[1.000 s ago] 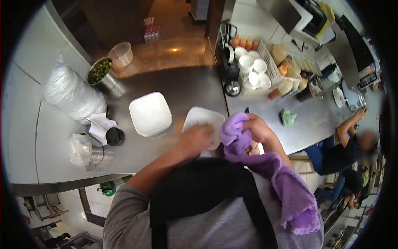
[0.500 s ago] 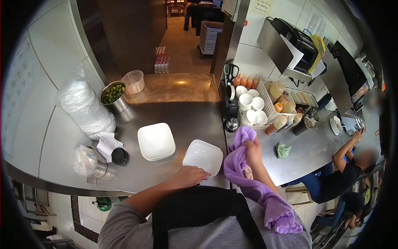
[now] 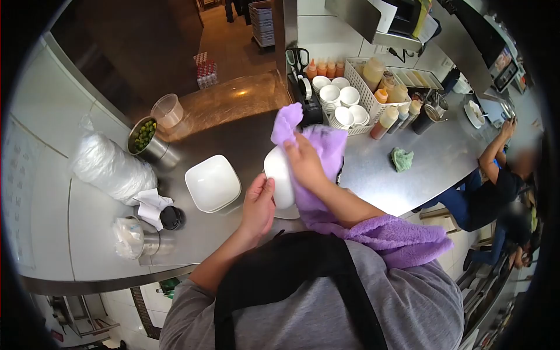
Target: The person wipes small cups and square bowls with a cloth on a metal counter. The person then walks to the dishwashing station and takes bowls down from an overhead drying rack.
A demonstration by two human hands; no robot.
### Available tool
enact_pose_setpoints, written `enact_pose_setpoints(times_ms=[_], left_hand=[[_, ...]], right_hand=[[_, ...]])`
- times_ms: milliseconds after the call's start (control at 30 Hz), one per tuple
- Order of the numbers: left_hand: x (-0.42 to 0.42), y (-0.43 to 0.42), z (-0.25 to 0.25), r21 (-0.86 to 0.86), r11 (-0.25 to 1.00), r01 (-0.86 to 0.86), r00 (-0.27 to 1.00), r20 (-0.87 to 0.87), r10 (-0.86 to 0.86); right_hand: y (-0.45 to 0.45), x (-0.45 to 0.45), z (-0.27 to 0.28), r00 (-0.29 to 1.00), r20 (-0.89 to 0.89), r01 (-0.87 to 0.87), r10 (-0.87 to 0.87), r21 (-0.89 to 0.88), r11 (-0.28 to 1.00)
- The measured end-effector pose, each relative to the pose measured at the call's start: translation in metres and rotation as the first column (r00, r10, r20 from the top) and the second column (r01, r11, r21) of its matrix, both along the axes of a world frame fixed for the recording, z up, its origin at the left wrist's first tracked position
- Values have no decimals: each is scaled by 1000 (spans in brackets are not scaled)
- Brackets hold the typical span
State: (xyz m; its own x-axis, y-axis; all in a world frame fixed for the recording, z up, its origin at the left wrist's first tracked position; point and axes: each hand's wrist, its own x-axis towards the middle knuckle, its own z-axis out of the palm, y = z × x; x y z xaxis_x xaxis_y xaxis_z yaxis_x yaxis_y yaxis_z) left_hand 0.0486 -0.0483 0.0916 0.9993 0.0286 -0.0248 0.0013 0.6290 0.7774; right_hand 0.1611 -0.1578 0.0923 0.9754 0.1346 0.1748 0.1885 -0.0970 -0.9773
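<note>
One white dish point(image 3: 279, 178) at the centre of the clock face, twelve at the top, tipped up on edge above a stainless-steel counter point(image 3: 429, 189). Just off centre toward seven o'clock, the left hand point(image 3: 257, 207), thumb and fingers grasping the dish's near left side. Just off centre toward two, the right hand point(image 3: 305, 163), fingers closed on a fluffy purple cloth point(image 3: 331, 149), with cloth against the dish's right side and a long tail of it trailing under the forearm toward four o'clock. Hard to tell, with the cloth in the way, whether right fingertips also touch the dish. At nine o'clock, near the left hand, a stack of square white bowls point(image 3: 212, 182). Farther out between nine and ten, a metal container point(image 3: 158, 153) of green fruit and a clear plastic tub point(image 3: 168, 111); at nine, a bulky bundle in clear plastic point(image 3: 111, 169). Between eight and nine, a black lid point(image 3: 171, 217). Toward one, stacks of small white bowls point(image 3: 343, 116); at three, a crumpled green cloth point(image 3: 402, 159). Far out past three, two other people point(image 3: 499, 186) in dark tops.
</note>
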Motion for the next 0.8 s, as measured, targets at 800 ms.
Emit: enact_pose_setpoints(times_ms=[800], left_hand=[[19, 32, 9, -391, 901, -190, 981, -37, 190]], right_hand=[[-5, -6, -17, 738, 671, 150, 71, -266, 952]])
